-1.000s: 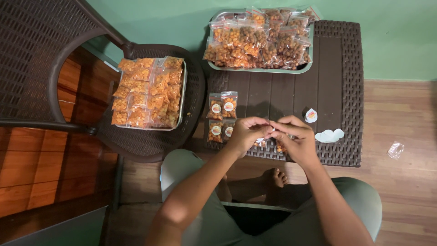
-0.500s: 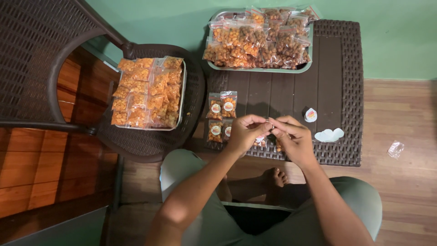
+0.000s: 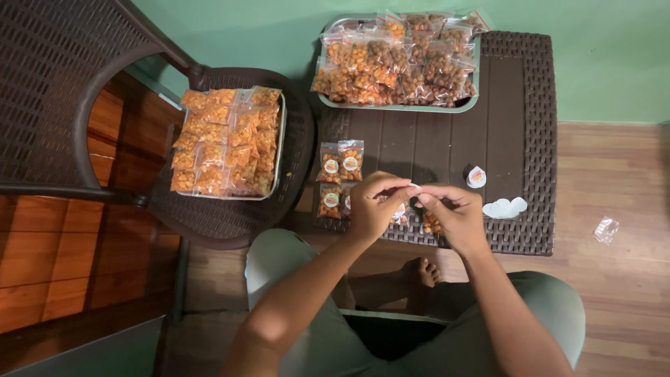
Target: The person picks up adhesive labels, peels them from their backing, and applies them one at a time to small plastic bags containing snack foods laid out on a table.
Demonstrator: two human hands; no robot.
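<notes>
Over the near edge of the dark woven surface (image 3: pixel 516 91), in the head view, the left hand (image 3: pixel 373 206) and the right hand (image 3: pixel 453 213) are being brought together, fingertips almost touching. A small white sticker (image 3: pixel 415 186) is being pinched between them, so both hands are narrowed on it rather than spread; which fingers are carrying most of the grip cannot be told. A small clear packet of orange snacks (image 3: pixel 400 215) is partly being hidden just beneath the hands, lying on the surface.

Four labelled snack packets (image 3: pixel 340 162) are being kept in a neat block just left of the hands. A roll of stickers (image 3: pixel 476 177) and some peeled white backing scraps (image 3: pixel 505 207) are lying to the right, near the right hand. A metal tray of unlabelled snack packets (image 3: pixel 391 63) is sitting at the far edge of the surface, and a second tray of orange packets (image 3: pixel 230 139) is resting on the seat of a brown woven chair (image 3: pixel 63 91) to the left. A crumpled clear wrapper (image 3: pixel 606 229) is lying on the wooden floor (image 3: pixel 628 174).

By judgement, the sticker is best being held by its very rim only, so that the glue is not being dulled by fingertips. It should be lowered flat over the middle of the packet and pressed from the centre outward, so that no crease or bubble is being trapped.
</notes>
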